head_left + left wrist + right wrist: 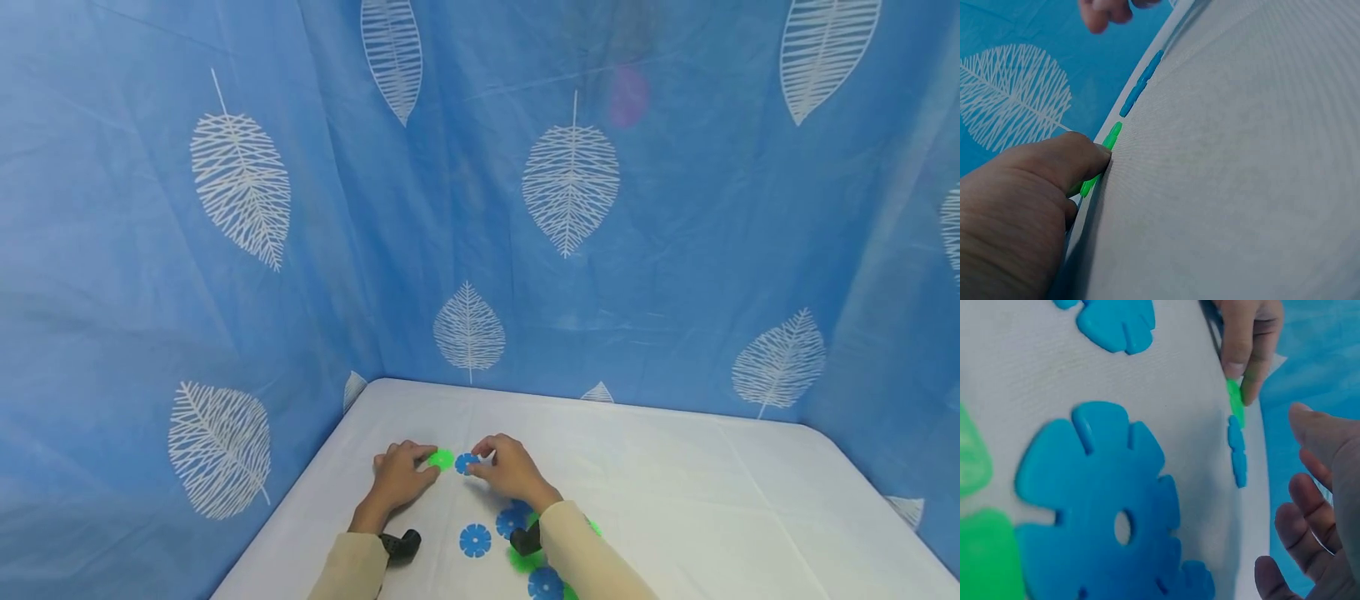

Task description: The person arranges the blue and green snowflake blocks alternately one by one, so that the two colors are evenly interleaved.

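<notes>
On the white table lies a green notched flower-shaped disc [442, 460], pinched between the thumb and fingers of my left hand [401, 475]. Right beside it, a blue notched disc [464, 463] lies flat, edge to edge with the green one in the right wrist view. My right hand [513, 471] hovers over the blue disc. From the right wrist, that hand [1335, 450] shows apart from the disc, its fingers loosely bent and nothing between them. The left wrist view has my left thumb against the green disc's edge [1114, 135].
A single blue disc [475, 541] lies nearer to me. Several more blue and green discs [546, 583] are spread in a loose pile under my right forearm, partly hidden by it. Blue curtains [645, 317] with white leaf prints stand along the table's far and side edges.
</notes>
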{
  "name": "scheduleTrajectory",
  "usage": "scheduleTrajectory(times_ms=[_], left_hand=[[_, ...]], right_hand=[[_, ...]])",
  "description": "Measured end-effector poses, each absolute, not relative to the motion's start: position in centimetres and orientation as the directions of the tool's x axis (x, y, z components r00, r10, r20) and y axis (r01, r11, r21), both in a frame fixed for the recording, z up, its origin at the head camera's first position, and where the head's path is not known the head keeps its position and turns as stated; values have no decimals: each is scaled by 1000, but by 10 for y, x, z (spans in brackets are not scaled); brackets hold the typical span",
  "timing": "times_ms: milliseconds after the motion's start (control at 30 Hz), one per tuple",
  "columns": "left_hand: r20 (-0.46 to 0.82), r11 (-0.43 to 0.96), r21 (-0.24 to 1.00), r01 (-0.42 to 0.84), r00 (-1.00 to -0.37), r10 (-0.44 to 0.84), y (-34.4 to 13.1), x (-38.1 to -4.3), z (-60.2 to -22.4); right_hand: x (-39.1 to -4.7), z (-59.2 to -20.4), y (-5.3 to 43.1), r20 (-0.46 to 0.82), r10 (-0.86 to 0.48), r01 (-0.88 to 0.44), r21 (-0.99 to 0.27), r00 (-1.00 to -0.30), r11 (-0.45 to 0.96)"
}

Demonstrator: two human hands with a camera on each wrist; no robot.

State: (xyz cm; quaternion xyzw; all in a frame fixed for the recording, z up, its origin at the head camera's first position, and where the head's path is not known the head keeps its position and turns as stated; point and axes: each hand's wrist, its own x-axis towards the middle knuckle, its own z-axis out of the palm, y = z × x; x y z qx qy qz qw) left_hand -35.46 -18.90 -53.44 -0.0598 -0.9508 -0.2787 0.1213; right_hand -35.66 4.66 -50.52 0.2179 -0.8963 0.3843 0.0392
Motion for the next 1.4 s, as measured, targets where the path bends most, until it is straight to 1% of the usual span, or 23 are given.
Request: scheduleTrajectory(times_ms=[167,400,500,633,867,1067,1400], left_hand=[[270,827,530,188,-962,46,-190,-354,-530],[276,825,531,195,-960,49,-191,-357,-528],[274,828,528,188,-961,43,-192,-358,-529],[273,825,532,190,-961,45,-192,-358,-530],[281,824,532,195,-959,45,-191,-358,-535],[286,823,528,207,-957,57,-189,-359,-536],[268,826,527,202,-961,64,-190,-357,-538]], right_hand=[[-352,-496,52,254,-358,-430,-670,-898,604],[-340,-484,65,339,-375,-503,-655,-863,563],[-334,-477,71,331,-362,-487,-667,-871,564],[-329,-464,77,347,-363,-499,-672,-865,547],[-317,-447,90,441,-357,-568,-626,-823,534],[-306,-446,114,438,-324,-543,-631,-839,554],[-298,-460,164,411,-288,-498,-631,-865,595]])
